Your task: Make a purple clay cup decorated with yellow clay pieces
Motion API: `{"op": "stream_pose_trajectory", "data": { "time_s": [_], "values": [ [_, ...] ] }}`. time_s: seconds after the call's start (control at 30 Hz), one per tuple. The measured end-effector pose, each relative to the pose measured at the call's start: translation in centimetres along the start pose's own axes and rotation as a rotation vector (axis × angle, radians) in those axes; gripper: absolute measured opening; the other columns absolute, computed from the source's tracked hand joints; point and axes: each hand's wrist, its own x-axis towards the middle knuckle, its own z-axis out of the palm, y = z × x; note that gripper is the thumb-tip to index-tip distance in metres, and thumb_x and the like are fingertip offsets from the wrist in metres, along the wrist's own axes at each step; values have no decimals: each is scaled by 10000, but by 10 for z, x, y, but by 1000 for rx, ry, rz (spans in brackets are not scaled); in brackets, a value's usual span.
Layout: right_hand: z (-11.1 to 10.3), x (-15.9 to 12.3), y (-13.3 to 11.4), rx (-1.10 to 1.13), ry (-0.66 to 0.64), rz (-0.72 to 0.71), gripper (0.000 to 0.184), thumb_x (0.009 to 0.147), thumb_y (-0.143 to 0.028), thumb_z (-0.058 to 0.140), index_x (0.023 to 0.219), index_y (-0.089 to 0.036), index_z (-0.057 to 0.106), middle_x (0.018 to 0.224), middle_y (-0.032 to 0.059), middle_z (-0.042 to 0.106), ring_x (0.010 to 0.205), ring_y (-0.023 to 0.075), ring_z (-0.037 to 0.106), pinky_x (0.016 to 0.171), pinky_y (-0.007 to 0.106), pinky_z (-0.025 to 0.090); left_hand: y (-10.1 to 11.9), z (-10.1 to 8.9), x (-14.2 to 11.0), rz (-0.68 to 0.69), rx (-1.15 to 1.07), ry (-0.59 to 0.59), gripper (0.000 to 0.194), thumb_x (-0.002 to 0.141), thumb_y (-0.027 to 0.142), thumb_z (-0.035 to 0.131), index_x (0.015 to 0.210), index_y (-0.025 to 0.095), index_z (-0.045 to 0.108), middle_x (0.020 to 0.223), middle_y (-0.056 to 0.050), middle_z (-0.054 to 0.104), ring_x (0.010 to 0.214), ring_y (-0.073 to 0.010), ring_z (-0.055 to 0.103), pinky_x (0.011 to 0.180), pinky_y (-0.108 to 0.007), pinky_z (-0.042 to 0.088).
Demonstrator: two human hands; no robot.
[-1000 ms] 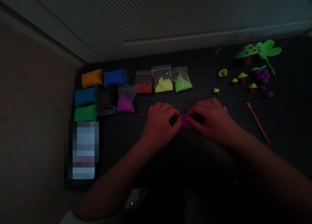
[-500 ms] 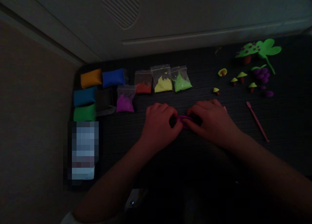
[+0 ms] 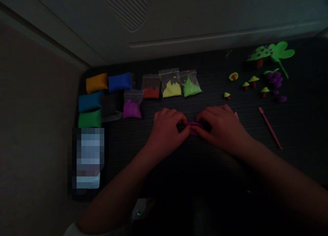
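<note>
My left hand and my right hand meet over the middle of a dark table. Both pinch a small flat piece of purple clay between their fingertips, just above the tabletop. The fingers of both hands are curled round it and hide most of the piece. A pink strip peeks out from behind my right hand.
Clay packs lie at the left: orange, blue, lighter blue, green. Clear bags hold purple, red, yellow and light green clay. Small clay mushrooms, purple grapes, a green tree and a pink stick are at the right.
The purple clay has been pressed narrower between my fingertips, showing less of it than a second ago. Both hands stay in the same place.
</note>
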Motion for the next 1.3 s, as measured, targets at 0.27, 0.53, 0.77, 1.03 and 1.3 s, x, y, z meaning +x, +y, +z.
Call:
{"op": "stream_pose_trajectory", "data": {
  "time_s": [0.27, 0.53, 0.77, 1.03, 1.3],
  "values": [
    [-13, -6, 6, 130, 46, -117, 150, 815, -307, 513, 887, -205, 597, 863, 27, 600, 836, 189, 534, 769, 342, 316, -1, -3, 2, -26, -54, -27, 122, 768, 328, 567, 753, 208, 588, 778, 10, 580, 839, -186, 481, 745, -339, 308],
    [-5, -7, 2, 12, 50, -234, 197, 833, -332, 499, 964, -232, 607, 850, 26, 602, 803, 199, 501, 753, 362, 302, -2, 2, 2, -46, -80, 64, 148, 775, 316, 558, 694, 191, 554, 710, 19, 566, 781, -168, 481, 714, -325, 304],
    [2, -7, 2, -10, 39, -257, 208, 859, -307, 459, 957, -223, 622, 847, 27, 605, 795, 183, 509, 769, 363, 288, -1, 0, 3, -35, -60, 44, 132, 778, 297, 549, 702, 190, 557, 730, 13, 575, 788, -169, 482, 723, -330, 309],
    [1, -7, 2, -25, 12, -249, 192, 852, -290, 470, 947, -223, 623, 849, 26, 610, 802, 184, 504, 758, 356, 281, -4, 0, 4, -26, -35, 45, 152, 793, 307, 533, 700, 192, 567, 734, 10, 585, 784, -172, 484, 711, -331, 308],
    [1, -6, -1, 11, -28, -210, 179, 852, -282, 461, 902, -201, 613, 851, 30, 611, 818, 189, 517, 753, 350, 285, -4, 2, 5, -34, -40, 57, 146, 790, 312, 540, 712, 194, 574, 732, 10, 585, 785, -173, 488, 713, -333, 310]
  ]
}}
